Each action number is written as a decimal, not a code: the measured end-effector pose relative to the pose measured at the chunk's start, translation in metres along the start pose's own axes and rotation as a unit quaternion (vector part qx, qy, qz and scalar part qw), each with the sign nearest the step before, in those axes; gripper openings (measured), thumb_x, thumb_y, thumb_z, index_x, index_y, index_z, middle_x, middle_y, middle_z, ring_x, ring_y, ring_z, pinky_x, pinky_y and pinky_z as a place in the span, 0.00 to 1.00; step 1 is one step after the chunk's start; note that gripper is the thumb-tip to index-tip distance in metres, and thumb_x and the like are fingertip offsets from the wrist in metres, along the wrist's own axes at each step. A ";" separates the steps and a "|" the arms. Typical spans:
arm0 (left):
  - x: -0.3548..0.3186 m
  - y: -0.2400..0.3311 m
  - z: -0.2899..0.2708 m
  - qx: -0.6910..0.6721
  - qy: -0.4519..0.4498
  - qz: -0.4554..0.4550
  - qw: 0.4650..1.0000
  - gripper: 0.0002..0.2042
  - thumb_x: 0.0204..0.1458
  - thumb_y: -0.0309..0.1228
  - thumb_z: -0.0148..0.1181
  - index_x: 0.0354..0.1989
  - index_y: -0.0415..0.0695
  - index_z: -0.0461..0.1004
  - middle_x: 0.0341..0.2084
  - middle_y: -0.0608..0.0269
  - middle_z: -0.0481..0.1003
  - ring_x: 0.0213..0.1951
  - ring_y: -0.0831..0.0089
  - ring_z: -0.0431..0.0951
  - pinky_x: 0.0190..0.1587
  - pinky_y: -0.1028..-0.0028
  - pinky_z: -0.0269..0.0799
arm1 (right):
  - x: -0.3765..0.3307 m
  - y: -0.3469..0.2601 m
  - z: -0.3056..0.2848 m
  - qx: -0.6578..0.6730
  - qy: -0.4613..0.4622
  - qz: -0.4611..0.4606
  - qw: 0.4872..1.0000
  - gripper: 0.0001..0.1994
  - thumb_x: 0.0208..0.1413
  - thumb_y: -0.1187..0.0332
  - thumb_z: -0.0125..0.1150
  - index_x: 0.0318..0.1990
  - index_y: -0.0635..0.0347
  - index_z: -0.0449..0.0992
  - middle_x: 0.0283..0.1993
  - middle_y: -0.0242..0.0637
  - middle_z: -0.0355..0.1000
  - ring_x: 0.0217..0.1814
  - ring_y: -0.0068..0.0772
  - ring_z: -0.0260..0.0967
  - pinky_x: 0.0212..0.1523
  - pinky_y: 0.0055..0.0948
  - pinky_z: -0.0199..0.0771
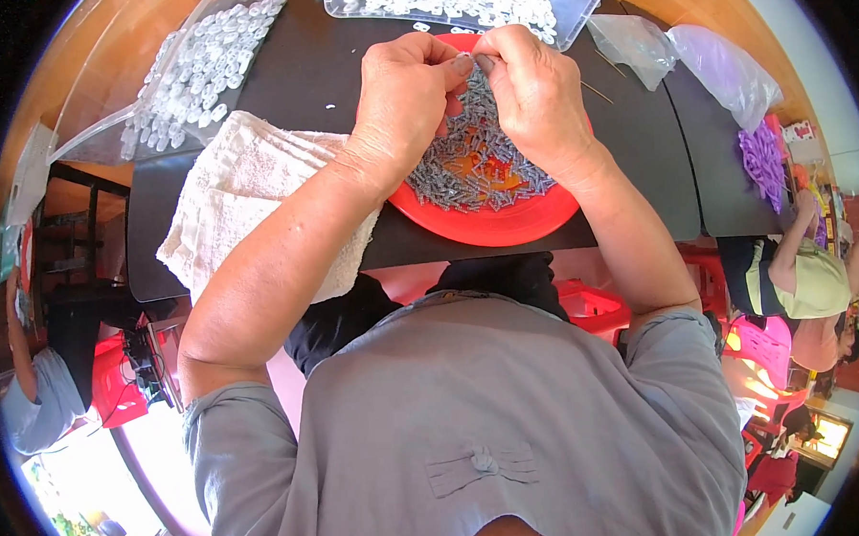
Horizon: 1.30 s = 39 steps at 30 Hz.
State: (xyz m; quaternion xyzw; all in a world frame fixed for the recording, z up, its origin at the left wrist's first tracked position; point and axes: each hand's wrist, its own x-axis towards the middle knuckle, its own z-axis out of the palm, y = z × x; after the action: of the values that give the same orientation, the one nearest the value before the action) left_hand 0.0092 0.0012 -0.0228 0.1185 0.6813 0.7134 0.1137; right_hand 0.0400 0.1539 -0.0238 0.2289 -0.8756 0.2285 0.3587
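Above the far part of a red round plate (490, 229), my left hand (398, 102) and my right hand (535, 96) come close together. Thumb and fingers are pinched on each hand. Whatever sits between the fingertips is too small and covered to name. Heaped on the plate lie many small, thin grey pieces (478, 165), like little screws or springs. Beyond my hands, a clear plastic tub (573, 34) holds many small white oval plastic pieces (456, 0). A few of the white pieces lie loose on the table beside that tub.
On the dark table (651, 177) a folded cream towel (239, 195) lies under my left forearm. Another clear tub (107, 124) of white pieces stands far left. Plastic bags (723, 68) and a purple bundle (762, 162) are at right. Other people sit at both sides.
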 end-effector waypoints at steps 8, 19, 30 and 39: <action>-0.003 -0.005 0.003 -0.093 0.008 -0.039 0.995 0.06 0.55 0.25 0.58 0.29 0.35 0.74 0.18 0.64 0.72 0.17 0.79 0.70 0.16 0.78 0.63 | -0.002 -0.004 0.005 0.043 0.019 0.031 0.998 0.05 0.52 0.83 0.54 0.36 0.65 0.71 0.29 0.44 0.74 0.32 0.42 0.75 0.32 0.31 0.73; 0.005 -0.005 -0.004 -0.111 0.011 -0.085 0.990 0.06 0.54 0.26 0.59 0.30 0.35 0.74 0.21 0.63 0.72 0.19 0.76 0.70 0.17 0.77 0.62 | 0.036 0.062 -0.023 -0.022 -0.171 0.209 0.963 0.08 0.54 0.69 0.60 0.38 0.63 0.78 0.28 0.39 0.77 0.28 0.26 0.72 0.33 0.27 0.69; 0.004 0.001 -0.011 -0.128 -0.004 -0.092 0.987 0.07 0.54 0.28 0.58 0.30 0.36 0.74 0.21 0.63 0.72 0.19 0.76 0.70 0.17 0.77 0.62 | 0.050 0.120 -0.014 -0.210 -0.272 0.042 0.938 0.08 0.48 0.73 0.58 0.37 0.57 0.79 0.36 0.44 0.76 0.40 0.50 0.73 0.42 0.45 0.70; 0.004 0.001 -0.009 -0.145 -0.009 -0.094 0.985 0.07 0.53 0.28 0.58 0.30 0.36 0.74 0.21 0.62 0.72 0.19 0.76 0.70 0.17 0.77 0.62 | 0.057 0.119 -0.002 -0.239 -0.304 -0.009 0.922 0.09 0.49 0.69 0.63 0.39 0.52 0.79 0.38 0.35 0.74 0.42 0.44 0.73 0.41 0.40 0.72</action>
State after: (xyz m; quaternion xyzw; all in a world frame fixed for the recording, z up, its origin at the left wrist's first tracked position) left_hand 0.0025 -0.0064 -0.0220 0.0427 0.5779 0.7895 0.2024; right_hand -0.0624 0.2360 -0.0090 0.2027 -0.9691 -0.0719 0.1211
